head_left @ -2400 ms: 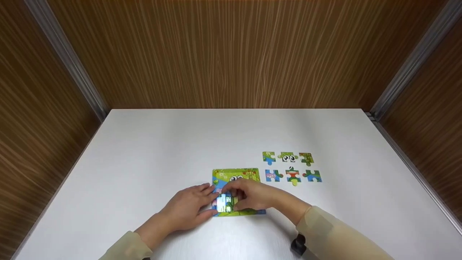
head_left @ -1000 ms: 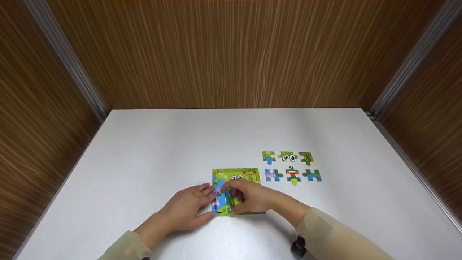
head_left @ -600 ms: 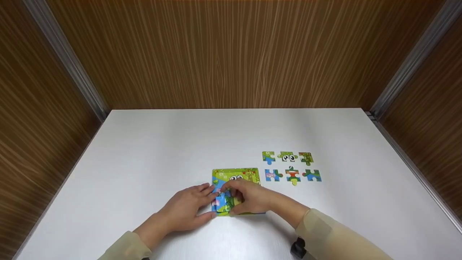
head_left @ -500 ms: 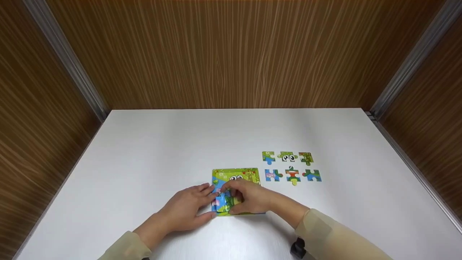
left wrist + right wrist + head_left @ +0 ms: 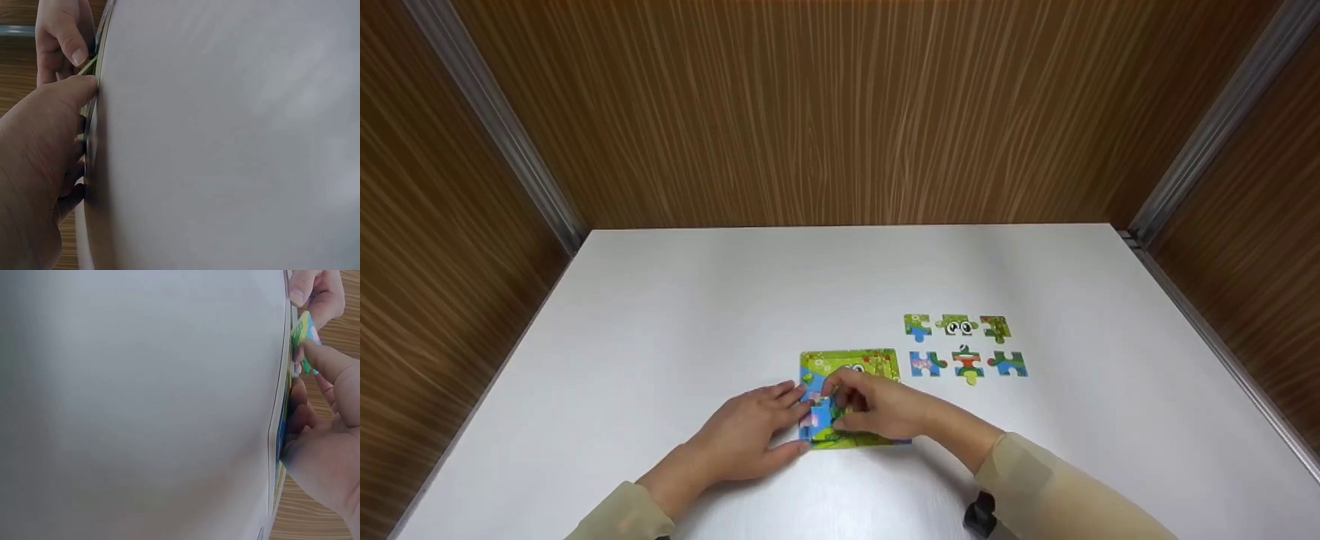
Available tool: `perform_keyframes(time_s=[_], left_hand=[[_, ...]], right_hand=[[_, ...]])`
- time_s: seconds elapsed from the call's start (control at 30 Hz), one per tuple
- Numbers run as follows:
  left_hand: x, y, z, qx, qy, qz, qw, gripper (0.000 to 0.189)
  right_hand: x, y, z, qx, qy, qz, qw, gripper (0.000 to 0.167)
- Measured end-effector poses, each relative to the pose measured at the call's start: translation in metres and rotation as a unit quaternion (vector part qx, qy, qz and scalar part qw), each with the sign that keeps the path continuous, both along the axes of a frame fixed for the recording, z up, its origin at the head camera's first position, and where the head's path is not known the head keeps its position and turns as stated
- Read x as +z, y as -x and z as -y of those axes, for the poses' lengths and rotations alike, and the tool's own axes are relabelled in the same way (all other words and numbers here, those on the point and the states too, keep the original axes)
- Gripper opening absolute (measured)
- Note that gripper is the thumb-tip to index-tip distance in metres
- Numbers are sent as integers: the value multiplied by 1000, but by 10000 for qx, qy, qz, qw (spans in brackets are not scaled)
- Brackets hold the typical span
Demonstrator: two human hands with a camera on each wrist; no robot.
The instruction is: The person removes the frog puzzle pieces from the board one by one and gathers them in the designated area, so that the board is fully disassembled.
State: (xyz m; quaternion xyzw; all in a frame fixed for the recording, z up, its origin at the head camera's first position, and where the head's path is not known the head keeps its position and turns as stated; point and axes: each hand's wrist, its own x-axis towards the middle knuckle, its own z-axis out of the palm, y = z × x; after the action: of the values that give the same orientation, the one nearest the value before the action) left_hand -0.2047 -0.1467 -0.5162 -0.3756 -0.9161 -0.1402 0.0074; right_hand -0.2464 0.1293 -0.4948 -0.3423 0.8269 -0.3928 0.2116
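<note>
A cartoon jigsaw board (image 5: pixel 855 442) lies flat in the middle of the table, partly covered by both hands. My left hand (image 5: pixel 757 431) rests against its left edge, fingertips and thumb on the border, fingers fairly straight. Over the board, my right hand (image 5: pixel 885 405) pinches a blue, pink and green puzzle piece (image 5: pixel 820 417) between thumb and fingers at the lower left. In the right wrist view that puzzle piece (image 5: pixel 305 330) stands tilted up from the board, near the left hand (image 5: pixel 323 292). The fingers partly hide the piece's right side.
Several loose puzzle pieces lie in two rows right of the board, among them one with eyes (image 5: pixel 958 328) and a red-and-green one (image 5: pixel 968 365). A white table (image 5: pixel 697 300) carries everything, with a wood-grain wall (image 5: pixel 840 112) behind it and more panels at both sides.
The puzzle piece's tilt at the board's lower left has changed, and the right thumb has shifted slightly upward with it. The left hand and loose pieces stay in place.
</note>
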Motion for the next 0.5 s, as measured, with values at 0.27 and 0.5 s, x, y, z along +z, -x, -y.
perform_keyframes(time_s=[0.27, 0.5], left_hand=[[1, -1, -1, -9, 15, -52, 10000, 61], [1, -2, -1, 11, -3, -60, 10000, 60]], right_hand=[[-2, 1, -4, -160, 508, 583, 9969, 23], [-4, 2, -5, -239, 668, 664, 9953, 20]])
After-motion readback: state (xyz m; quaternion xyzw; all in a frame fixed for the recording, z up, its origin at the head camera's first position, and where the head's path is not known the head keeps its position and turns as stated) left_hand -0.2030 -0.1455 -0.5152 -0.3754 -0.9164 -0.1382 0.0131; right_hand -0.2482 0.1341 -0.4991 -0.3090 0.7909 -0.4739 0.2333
